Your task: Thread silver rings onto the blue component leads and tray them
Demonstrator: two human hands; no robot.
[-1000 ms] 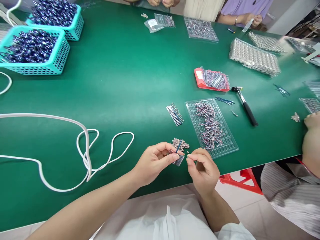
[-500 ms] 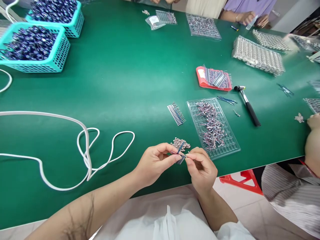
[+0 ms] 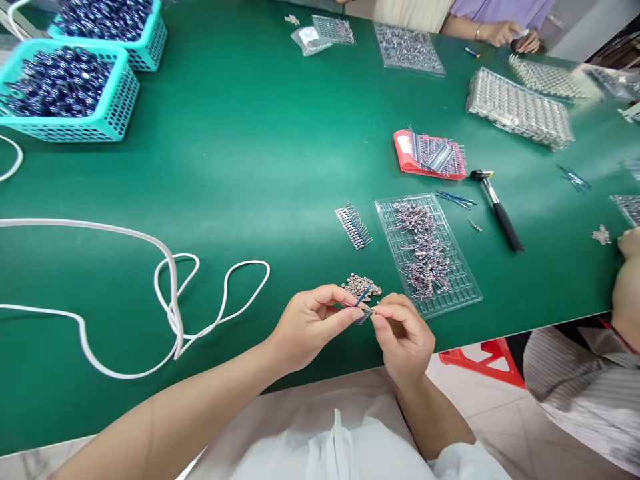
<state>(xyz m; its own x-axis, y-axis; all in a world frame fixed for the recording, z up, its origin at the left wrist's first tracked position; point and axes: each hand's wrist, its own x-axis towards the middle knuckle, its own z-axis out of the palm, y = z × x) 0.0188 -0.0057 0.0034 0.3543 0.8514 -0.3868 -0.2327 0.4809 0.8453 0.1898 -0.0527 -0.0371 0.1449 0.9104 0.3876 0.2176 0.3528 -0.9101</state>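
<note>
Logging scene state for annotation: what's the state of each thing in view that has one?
left hand: pinched shut on component strip
right hand: fingertips pinched on one end of the component strip
clear tray: lying flat, part-filled with loose wired parts
hammer: lying flat, untouched
red tray: lying flat, holding rows of leaded parts
teal baskets: upright, full of dark blue parts
white cable: slack, looped

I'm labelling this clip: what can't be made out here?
- Head view: what the right hand pinches against the strip, hidden by its fingertips.
- Head view: the strip's details in the left hand, too small, partly covered by that hand.
- Head view: the pile of small parts beyond the hands, too small to identify.
- Head view: a co-worker's arm at right, cut off by the frame edge.
</note>
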